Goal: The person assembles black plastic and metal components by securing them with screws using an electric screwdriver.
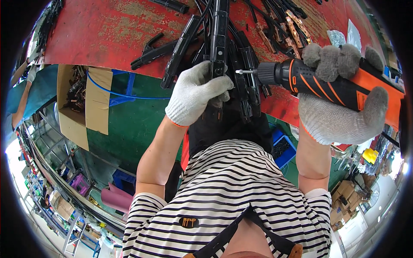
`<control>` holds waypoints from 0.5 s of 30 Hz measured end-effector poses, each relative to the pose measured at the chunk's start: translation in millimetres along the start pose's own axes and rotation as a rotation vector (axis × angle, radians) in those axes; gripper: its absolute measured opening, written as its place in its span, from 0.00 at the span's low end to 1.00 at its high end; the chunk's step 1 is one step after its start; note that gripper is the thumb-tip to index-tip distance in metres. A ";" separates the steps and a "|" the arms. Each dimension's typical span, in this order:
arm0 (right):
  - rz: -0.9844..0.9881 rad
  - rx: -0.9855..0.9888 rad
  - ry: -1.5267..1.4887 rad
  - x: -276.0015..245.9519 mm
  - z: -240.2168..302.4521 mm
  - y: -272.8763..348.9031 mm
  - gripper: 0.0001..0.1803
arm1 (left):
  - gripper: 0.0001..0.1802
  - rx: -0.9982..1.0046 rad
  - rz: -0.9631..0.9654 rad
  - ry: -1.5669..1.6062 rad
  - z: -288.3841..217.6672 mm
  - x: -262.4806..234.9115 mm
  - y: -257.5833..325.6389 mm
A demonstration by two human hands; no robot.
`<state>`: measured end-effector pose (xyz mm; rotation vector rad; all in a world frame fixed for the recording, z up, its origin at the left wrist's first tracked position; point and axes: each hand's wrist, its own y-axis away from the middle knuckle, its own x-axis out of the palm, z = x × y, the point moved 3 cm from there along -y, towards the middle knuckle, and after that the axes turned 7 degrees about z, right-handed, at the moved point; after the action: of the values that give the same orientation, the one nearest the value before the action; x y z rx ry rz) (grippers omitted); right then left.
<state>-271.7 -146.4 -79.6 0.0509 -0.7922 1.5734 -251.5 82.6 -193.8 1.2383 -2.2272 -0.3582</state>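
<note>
left hand (195,92) fisted on black clamp (219,38) | right hand (340,103) levels drill (301,77) (bit seemingly touching)

Knitted cloth gloves cover the left hand (195,94) and right hand (340,107). The drill (327,84) is glossy plastic; the red table (107,30) is worn, rough metal.

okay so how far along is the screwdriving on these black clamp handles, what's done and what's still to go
Done: I cannot tell which pieces are finished.

In hand: the left hand grips one black clamp handle at the red bench edge, while the right hand aims the orange power screwdriver with its bit at that handle.

Left: probably many; more black handles and copper-coloured clamps lie on the bench, plus parts in the cardboard box.
</note>
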 end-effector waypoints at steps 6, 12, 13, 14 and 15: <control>0.095 0.037 0.049 14.1 -7.5 -9.2 0.31 | 0.14 -0.002 0.002 -0.026 1.3 1.6 -2.7; 0.030 0.055 0.031 17.2 -19.0 -9.1 0.32 | 0.14 0.000 0.007 -0.023 2.1 0.5 -2.3; 0.010 0.058 0.023 16.5 -21.5 -8.3 0.32 | 0.14 0.000 0.003 -0.024 2.6 0.0 -2.2; -0.010 0.061 0.014 15.7 -24.2 -7.4 0.32 | 0.14 -0.001 0.002 -0.022 3.6 -0.8 -2.3; -0.030 0.065 0.006 15.0 -27.0 -6.4 0.32 | 0.14 0.001 -0.003 -0.018 4.9 -1.8 -2.3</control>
<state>-257.7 -120.2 -90.1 0.1048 -0.7324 1.5699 -252.0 82.6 -199.4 1.2433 -2.2415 -0.3708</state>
